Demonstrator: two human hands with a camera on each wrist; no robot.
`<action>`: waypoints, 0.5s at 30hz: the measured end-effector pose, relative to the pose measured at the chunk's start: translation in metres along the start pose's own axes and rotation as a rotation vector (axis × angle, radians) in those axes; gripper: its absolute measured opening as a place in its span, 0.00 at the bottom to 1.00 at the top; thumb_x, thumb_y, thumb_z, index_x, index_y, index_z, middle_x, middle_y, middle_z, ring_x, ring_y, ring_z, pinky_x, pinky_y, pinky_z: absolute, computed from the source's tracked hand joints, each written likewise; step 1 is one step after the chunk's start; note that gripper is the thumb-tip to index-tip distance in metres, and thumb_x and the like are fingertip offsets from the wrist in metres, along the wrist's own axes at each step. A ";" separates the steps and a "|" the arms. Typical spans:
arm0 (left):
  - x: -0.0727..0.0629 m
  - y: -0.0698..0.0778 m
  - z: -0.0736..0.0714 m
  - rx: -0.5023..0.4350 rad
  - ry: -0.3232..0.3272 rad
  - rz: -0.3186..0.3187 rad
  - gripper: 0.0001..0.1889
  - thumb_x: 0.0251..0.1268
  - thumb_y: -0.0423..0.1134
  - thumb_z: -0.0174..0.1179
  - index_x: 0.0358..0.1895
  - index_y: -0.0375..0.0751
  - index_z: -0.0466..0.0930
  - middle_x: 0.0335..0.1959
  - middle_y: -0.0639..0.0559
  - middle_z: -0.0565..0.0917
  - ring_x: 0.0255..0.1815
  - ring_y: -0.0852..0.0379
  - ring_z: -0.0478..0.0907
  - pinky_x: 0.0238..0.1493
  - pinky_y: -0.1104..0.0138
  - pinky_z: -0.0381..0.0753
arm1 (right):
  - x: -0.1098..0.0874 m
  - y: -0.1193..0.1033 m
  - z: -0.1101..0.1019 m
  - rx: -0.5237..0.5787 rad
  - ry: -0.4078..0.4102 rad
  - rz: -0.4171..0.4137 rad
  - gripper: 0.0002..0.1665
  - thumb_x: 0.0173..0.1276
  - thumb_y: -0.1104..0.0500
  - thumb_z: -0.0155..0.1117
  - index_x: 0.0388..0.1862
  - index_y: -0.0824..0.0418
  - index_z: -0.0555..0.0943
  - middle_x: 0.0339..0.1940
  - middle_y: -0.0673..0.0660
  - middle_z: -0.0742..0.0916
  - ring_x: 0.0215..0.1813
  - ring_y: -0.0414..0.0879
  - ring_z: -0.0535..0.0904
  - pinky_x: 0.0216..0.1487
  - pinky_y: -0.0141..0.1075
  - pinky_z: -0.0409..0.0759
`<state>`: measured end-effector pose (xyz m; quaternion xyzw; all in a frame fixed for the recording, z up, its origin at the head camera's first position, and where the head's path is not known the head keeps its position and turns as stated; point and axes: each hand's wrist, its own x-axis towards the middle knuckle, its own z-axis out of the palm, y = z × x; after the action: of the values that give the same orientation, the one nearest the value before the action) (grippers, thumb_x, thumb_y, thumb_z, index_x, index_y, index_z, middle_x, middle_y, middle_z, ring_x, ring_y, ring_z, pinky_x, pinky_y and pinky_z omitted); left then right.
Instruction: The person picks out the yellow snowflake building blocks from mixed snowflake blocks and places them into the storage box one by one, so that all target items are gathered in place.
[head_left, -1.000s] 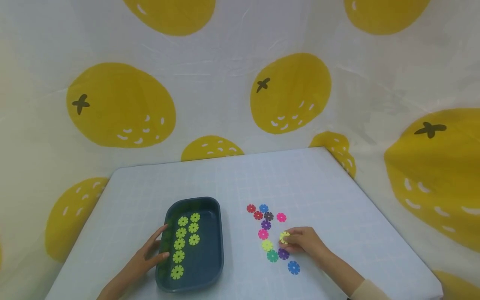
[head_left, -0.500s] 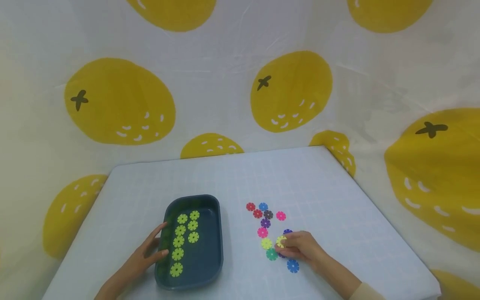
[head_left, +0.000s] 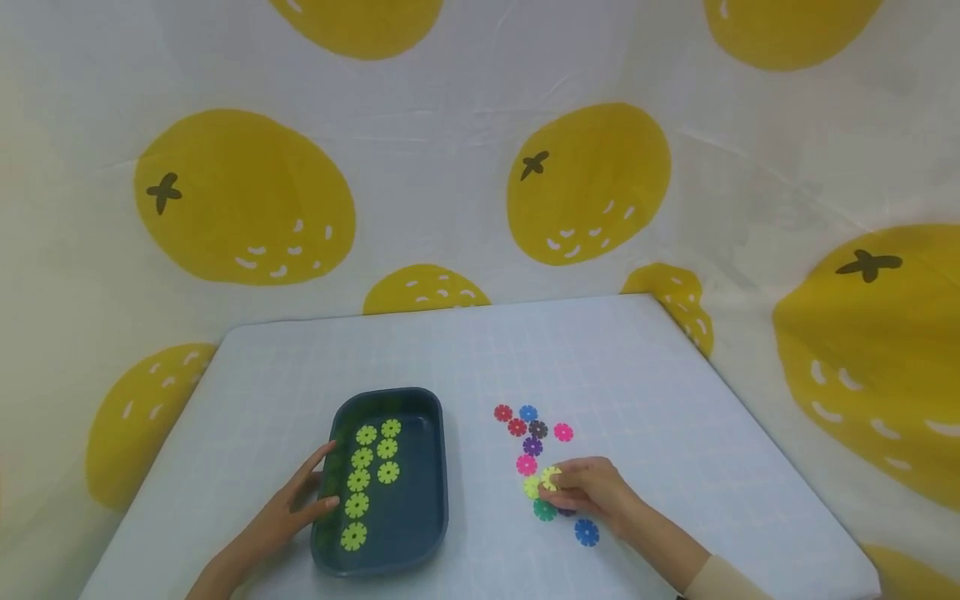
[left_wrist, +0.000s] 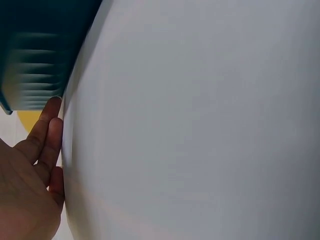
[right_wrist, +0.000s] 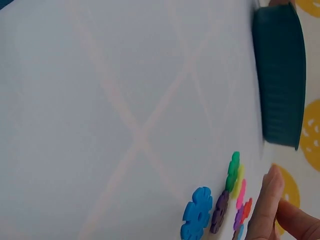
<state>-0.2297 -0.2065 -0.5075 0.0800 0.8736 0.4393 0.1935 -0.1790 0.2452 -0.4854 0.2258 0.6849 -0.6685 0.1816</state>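
Observation:
My right hand [head_left: 600, 492] pinches a yellow flower-shaped disc [head_left: 551, 477] between thumb and fingers, just above the loose discs on the table. A second yellow disc [head_left: 531, 487] lies right beside it, partly covered. Below the fingers are a green disc [head_left: 544, 510] and a mostly hidden purple disc [head_left: 567, 512]. My left hand [head_left: 281, 517] touches the left side of a dark teal tray [head_left: 412, 529], fingers fairly straight, thumb at the rim. Two columns of yellow discs [head_left: 358, 480] lie flat in the tray. In the left wrist view, fingertips [left_wrist: 54, 102] meet the tray's outer wall.
Red [head_left: 503, 412], blue [head_left: 528, 412], black [head_left: 537, 429], purple [head_left: 532, 446] and pink discs [head_left: 527, 464] trail away from the right hand. Another pink disc [head_left: 563, 432] and a blue disc [head_left: 587, 532] lie apart. A fruit-print cloth [head_left: 435, 200] hangs behind the white table [head_left: 660, 392].
My right hand has moved a little left with the pinched yellow disc, from over the purple disc to beside the loose yellow one. The left hand and tray stay in place.

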 end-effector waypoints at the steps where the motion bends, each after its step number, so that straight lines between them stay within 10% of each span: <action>1: -0.001 0.000 0.000 0.002 0.000 -0.003 0.46 0.68 0.54 0.61 0.80 0.65 0.39 0.81 0.36 0.45 0.77 0.25 0.49 0.65 0.24 0.47 | 0.000 0.000 0.001 0.010 -0.013 -0.003 0.29 0.66 0.65 0.67 0.62 0.77 0.72 0.46 0.64 0.88 0.45 0.53 0.89 0.47 0.36 0.86; 15: 0.001 -0.006 0.000 -0.012 0.018 0.021 0.45 0.66 0.54 0.63 0.79 0.69 0.42 0.80 0.35 0.51 0.76 0.28 0.54 0.65 0.25 0.52 | 0.002 -0.007 0.021 0.008 -0.123 -0.051 0.31 0.68 0.62 0.66 0.64 0.78 0.71 0.45 0.61 0.89 0.46 0.51 0.89 0.47 0.35 0.86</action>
<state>-0.2308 -0.2098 -0.5130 0.0841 0.8717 0.4472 0.1817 -0.1860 0.2242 -0.4814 0.1677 0.6753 -0.6883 0.2052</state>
